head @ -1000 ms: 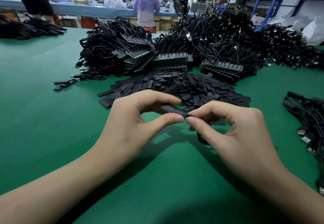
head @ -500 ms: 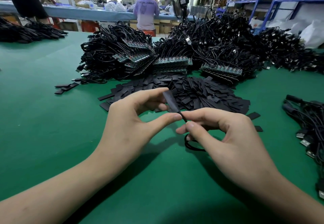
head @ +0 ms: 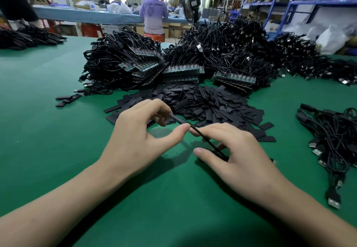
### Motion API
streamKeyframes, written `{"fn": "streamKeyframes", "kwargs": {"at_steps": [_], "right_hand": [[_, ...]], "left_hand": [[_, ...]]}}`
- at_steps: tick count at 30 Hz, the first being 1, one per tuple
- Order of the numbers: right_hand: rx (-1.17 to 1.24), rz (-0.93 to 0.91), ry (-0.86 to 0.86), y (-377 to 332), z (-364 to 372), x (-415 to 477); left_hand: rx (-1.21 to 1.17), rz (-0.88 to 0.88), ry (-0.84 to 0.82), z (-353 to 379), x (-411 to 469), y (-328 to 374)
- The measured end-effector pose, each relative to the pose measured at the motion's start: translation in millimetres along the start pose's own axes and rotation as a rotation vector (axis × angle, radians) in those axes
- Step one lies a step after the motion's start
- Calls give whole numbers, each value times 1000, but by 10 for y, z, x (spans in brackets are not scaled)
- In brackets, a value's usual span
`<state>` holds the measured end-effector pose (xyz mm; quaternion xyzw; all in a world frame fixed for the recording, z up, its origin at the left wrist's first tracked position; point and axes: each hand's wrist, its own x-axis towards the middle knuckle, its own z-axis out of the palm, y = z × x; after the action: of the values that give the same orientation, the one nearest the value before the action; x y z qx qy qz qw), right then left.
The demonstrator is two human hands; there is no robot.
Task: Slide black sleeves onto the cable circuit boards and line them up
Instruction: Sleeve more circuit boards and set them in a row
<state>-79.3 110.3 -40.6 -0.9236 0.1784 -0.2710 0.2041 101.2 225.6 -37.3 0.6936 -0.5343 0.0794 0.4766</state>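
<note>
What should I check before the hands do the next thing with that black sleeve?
1. Left hand pinches the sleeve: ok.
2. Right hand holds the cable: ok.
3. Board fully inside the sleeve: cannot tell, it is hidden.
4. Sleeve pile close behind the hands: ok.
5. Bare boards stacked behind the pile: ok.
</note>
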Motion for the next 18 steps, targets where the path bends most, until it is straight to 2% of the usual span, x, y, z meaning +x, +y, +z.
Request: {"fn": "streamKeyframes", "kwargs": {"at_steps": [8,11,13,16,18], "right_hand": [[-2,-1,-69,27,-150,43],[-99,-24,-108,-25,-184,12],[-76,-39,-136,-61,-193,-30],[2,-3,-63,-29,-224,-76],[59,106,49,57,-280,-51]], "left_hand": [[-153,-96,-67,-13,-10,27],[-143,-76,-70,-9,-12,30],[-124,-58,-74,-1,-13,22],[-106,-57,-96,10,-29,2],[-99,-67,-115,20,-46,-5]]}}
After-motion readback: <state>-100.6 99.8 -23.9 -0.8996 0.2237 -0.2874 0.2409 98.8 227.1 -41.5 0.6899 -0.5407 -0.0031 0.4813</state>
